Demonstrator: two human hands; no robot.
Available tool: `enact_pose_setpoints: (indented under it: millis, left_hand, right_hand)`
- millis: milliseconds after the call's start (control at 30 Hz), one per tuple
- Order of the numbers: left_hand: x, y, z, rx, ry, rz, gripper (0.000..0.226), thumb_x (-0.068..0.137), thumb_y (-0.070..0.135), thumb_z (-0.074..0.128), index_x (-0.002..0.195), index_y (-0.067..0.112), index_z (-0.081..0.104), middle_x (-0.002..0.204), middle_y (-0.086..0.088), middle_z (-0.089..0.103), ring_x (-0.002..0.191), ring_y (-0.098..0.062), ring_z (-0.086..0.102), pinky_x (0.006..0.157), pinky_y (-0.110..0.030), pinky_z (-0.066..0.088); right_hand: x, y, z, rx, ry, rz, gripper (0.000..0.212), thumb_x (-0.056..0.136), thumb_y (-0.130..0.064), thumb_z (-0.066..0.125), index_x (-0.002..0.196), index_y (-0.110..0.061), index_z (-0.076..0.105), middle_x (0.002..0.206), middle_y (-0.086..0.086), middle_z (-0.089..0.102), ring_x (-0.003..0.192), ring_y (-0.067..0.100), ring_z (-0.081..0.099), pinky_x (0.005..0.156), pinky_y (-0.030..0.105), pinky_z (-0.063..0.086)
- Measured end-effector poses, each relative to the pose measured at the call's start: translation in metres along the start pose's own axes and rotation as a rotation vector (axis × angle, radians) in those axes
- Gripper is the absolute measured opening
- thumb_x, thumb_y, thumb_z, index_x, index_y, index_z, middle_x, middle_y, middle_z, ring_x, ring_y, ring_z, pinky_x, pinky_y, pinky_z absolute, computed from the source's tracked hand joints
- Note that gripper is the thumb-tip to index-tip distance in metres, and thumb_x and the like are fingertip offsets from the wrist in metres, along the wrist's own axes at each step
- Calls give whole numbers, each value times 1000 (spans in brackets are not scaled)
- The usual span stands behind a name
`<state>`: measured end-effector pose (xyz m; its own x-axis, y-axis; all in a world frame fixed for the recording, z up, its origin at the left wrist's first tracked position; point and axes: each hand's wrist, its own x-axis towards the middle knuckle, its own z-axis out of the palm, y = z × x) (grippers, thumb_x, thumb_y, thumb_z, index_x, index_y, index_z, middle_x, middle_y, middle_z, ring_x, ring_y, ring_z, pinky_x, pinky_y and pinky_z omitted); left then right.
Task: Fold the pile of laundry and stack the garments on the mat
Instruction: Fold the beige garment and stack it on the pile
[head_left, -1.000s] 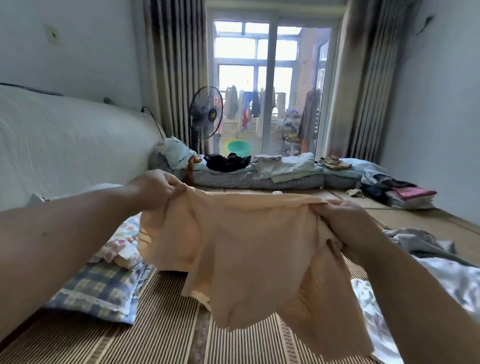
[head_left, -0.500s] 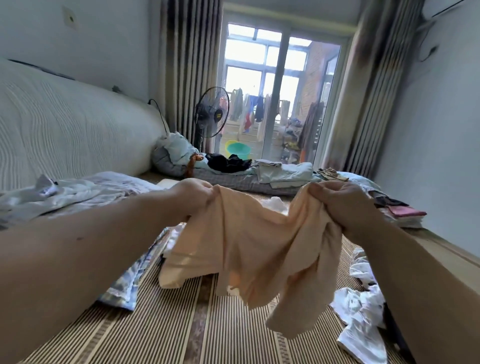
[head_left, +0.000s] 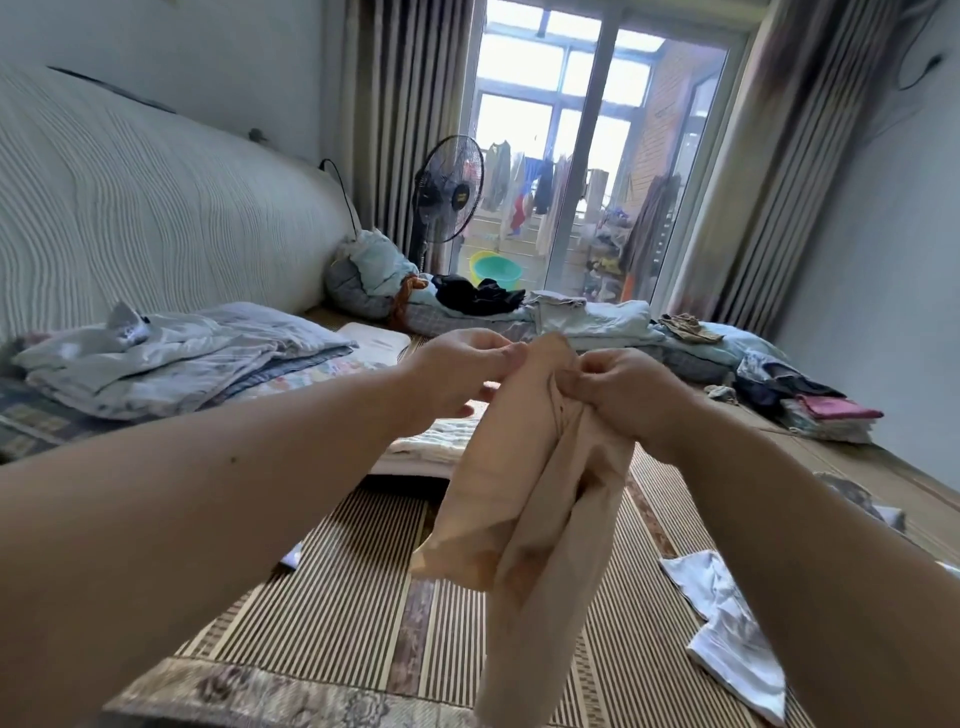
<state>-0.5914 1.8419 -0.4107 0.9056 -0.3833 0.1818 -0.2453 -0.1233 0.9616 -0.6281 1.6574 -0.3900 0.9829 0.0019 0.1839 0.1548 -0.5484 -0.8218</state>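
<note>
Both hands, left hand (head_left: 457, 374) and right hand (head_left: 623, 395), pinch the peach garment (head_left: 535, 519) together at frame centre, hanging half-folded above the mat (head_left: 337, 597); white clothes (head_left: 727, 623) lower right seemingly remain unfolded.

Striped woven mat (head_left: 332, 613), white garment (head_left: 727, 634) lying on it

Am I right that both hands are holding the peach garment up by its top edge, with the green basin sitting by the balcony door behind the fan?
Nearly. The left hand and right hand do pinch the top of the peach garment, but the head view shows the basin to the right of the fan, not behind it.
</note>
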Motion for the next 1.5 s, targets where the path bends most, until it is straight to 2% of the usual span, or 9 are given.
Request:
enact_pose_setpoints:
  millis: [233, 400, 533, 733, 900, 1033, 1167, 1300, 1500]
  left_hand:
    - [-32, -50, -16, 2, -452, -191, 108, 32, 62, 88, 126, 39, 40, 113, 13, 64, 109, -8, 60, 87, -26, 45]
    - [-44, -84, 27, -92, -233, -157, 101, 75, 25, 79, 149, 29, 10, 128, 8, 52, 100, 12, 56, 78, -11, 48]
    - [-64, -114, 80, -229, -325, -307, 130, 68, 11, 83, 148, 34, -17, 153, -12, 33, 128, -19, 48, 112, -40, 33]
    - [-68, -128, 114, -314, -158, -187, 21, 80, -14, 62, 89, 5, 67, 62, 5, 64, 51, -2, 56, 49, -14, 42]
    - [-57, -108, 82, -188, 4, -57, 20, 81, 7, 71, 64, 18, 72, 56, 7, 64, 51, -2, 56, 52, -15, 43]
    - [-40, -92, 74, -146, 68, -12, 14, 79, 4, 67, 69, 14, 69, 69, -8, 64, 68, -21, 58, 67, -30, 44]
    - [-30, -82, 77, -55, 3, 13, 21, 88, -3, 55, 76, 14, 58, 71, -8, 56, 67, -19, 52, 67, -34, 40]
    - [-23, -83, 79, 227, 23, 52, 28, 92, 7, 50, 75, 28, 53, 71, -5, 54, 63, -15, 50, 59, -32, 40]
    - [-16, -73, 65, 691, 35, 255, 12, 99, 25, 46, 90, 33, 47, 67, 8, 45, 56, -7, 40, 50, -20, 33]
  right_hand:
    - [11, -21, -34, 470, 206, 129, 11, 90, -17, 64, 85, -7, 64, 69, 4, 73, 57, 14, 69, 48, 26, 54]
    - [25, -38, -63, 564, 296, 230, 17, 93, -29, 59, 101, -16, 66, 89, 2, 73, 78, 18, 69, 56, 30, 52]
    - [35, -38, -76, 638, 417, 175, 17, 96, -27, 52, 95, -14, 63, 93, 2, 69, 86, 16, 65, 59, 28, 49]
    - [41, 7, -81, 695, 516, 172, 13, 94, -15, 47, 85, -15, 55, 84, 0, 60, 75, 17, 61, 59, 26, 48]
    - [37, 81, -64, 566, 633, 421, 18, 95, -17, 51, 106, -6, 60, 110, 14, 63, 107, 30, 62, 94, 44, 51]
    - [-8, 124, -22, 555, 453, 560, 8, 91, 0, 50, 87, 0, 57, 89, 22, 60, 62, 27, 65, 57, 36, 56]
    - [-59, 131, 26, 405, 255, 338, 34, 83, -28, 70, 111, -15, 54, 97, 8, 63, 78, 17, 65, 64, 40, 54]
    - [-93, 117, 59, 134, -57, 119, 62, 53, -56, 78, 108, -37, 58, 109, -13, 64, 86, 0, 68, 62, 15, 51]
    - [-88, 134, 49, -468, 163, 61, 20, 80, -17, 57, 67, -29, 64, 71, -10, 66, 67, 5, 59, 61, 16, 43]
